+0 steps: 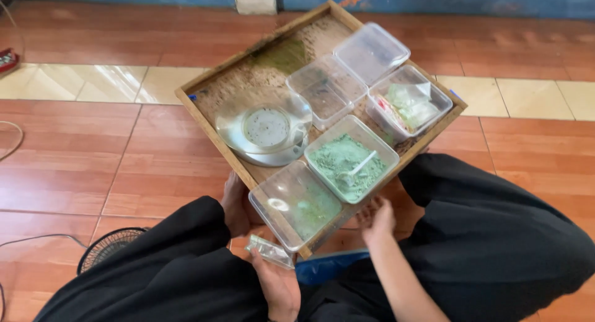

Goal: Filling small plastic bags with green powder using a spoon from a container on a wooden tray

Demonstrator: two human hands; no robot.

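My left hand is shut on a small clear plastic packet, just below the near corner of a wooden tray. My right hand reaches to the tray's near edge with fingers apart, fingertips at its underside. The tray rests tilted over my crossed legs in black trousers. Nearest my hands on the tray are a clear box with green residue and a clear box of green powder with a white spoon in it.
Also on the tray are a round metal dish under a clear cover, an empty clear box, a lid and a box of small packets. A black fan grille and cables lie left on the tiled floor. Something blue lies between my legs.
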